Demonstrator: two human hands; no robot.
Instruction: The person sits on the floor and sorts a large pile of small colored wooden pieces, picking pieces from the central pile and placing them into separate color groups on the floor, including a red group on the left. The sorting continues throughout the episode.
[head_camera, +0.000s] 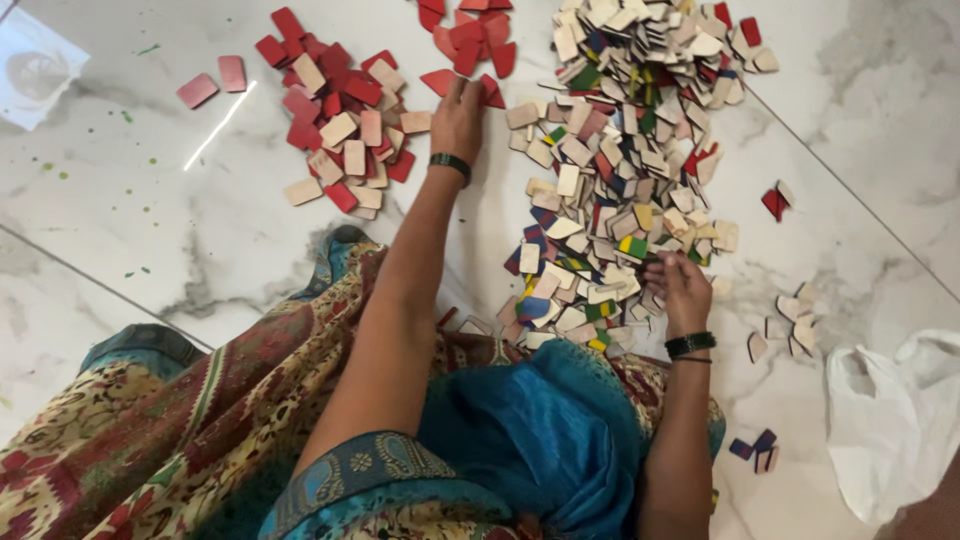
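My left hand (458, 118) stretches forward over the white marble floor, fingertips touching a red piece (440, 80) at the edge of a group of red pieces (470, 35). My right hand (682, 288) rests at the near edge of a big heap of mixed wooden and coloured tiles (625, 150), fingers curled among the pieces; whether it grips one is hidden. Both wrists wear dark bands.
A second pile of red and plain tiles (340, 125) lies to the left, with two loose red ones (212, 82) beyond it. A white plastic bag (890, 420) sits at right near small clusters of tiles (795, 325). Patterned cloth and blue fabric (540, 430) cover my lap.
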